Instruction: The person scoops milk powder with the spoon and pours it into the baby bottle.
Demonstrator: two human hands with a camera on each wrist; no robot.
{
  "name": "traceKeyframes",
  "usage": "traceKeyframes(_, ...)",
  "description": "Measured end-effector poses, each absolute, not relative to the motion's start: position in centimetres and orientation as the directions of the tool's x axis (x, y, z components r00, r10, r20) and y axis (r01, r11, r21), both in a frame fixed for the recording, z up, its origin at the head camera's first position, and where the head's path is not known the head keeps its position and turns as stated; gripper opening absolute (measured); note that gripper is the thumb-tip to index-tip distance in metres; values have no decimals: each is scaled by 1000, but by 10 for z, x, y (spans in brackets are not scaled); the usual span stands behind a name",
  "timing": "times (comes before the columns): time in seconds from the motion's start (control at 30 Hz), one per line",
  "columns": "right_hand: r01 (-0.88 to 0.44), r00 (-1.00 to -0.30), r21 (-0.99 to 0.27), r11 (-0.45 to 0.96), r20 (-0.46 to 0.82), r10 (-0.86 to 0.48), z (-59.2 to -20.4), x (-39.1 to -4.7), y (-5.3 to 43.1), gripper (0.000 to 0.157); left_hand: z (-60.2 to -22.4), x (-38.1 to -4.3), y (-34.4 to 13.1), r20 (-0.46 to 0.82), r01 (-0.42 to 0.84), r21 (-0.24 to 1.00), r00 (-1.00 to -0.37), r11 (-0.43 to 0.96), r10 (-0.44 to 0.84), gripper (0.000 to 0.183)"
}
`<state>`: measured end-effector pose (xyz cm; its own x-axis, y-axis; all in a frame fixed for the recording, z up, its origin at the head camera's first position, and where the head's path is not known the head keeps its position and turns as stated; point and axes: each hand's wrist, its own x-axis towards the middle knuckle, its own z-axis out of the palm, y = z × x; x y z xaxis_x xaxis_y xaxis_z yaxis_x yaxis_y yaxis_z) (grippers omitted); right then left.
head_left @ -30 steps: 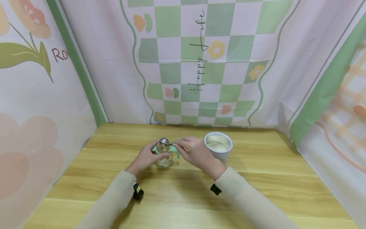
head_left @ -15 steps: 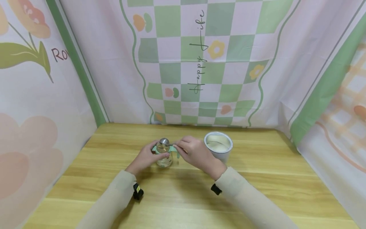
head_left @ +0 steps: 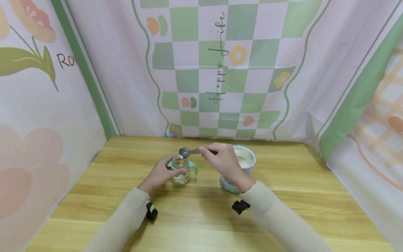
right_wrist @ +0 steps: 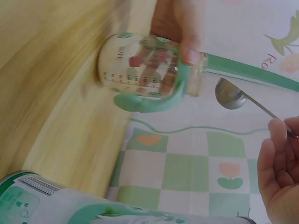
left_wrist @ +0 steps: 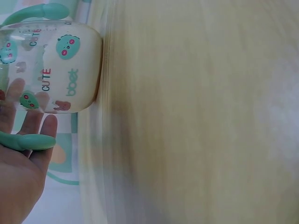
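Note:
A clear baby bottle (head_left: 181, 178) with green handles stands upright on the table, pale powder showing low inside it in the left wrist view. My left hand (head_left: 161, 174) grips it near the neck, thumb in front and fingers behind. Between thumb and fingers of my right hand (head_left: 224, 160) is the handle of a metal measuring spoon (head_left: 184, 153). The spoon's round bowl (right_wrist: 230, 94) hangs just above the bottle's uncovered mouth, a little apart from it in the right wrist view. Behind the right hand stands an open can (head_left: 230, 186) of cream-coloured powder, partly hidden by that hand.
The wooden table (head_left: 195, 224) ends at the back against a curtain (head_left: 185, 80) with green checks. More printed cloth (head_left: 47, 112) hangs at the left and right sides. Each wrist carries a small black camera.
My right hand has lifted the measuring spoon up and slightly right from the bottle's mouth. More of the can's lower side shows now. The left hand and bottle have stayed put.

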<state>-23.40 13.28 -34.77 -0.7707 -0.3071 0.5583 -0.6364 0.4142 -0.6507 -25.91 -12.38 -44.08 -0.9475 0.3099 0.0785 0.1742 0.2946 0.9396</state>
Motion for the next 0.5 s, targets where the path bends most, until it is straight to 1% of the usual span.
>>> traceKeyframes(0.07, -594, -804, -693, 408, 519, -289, -344, -233, 135, 20, -440, -259, -124, 78, 173, 941, -947, 292, 310, 78)
traceKeyframes(0.17, -551, -835, -726, 413, 482, -266, -339, -232, 138, 20, -440, -259, -124, 75, 171, 940, -947, 294, 312, 77)
traceKeyframes(0.3, -501, -866, -763, 410, 439, -241, -333, -230, 144, 21, -440, -259, -124, 72, 174, 937, -945, 304, 318, 75)
traceKeyframes(0.5, -408, -912, -826, 389, 351, -212, -322, -228, 156, 26, -440, -260, -125, 62, 167, 931, -948, 323, 311, 74)
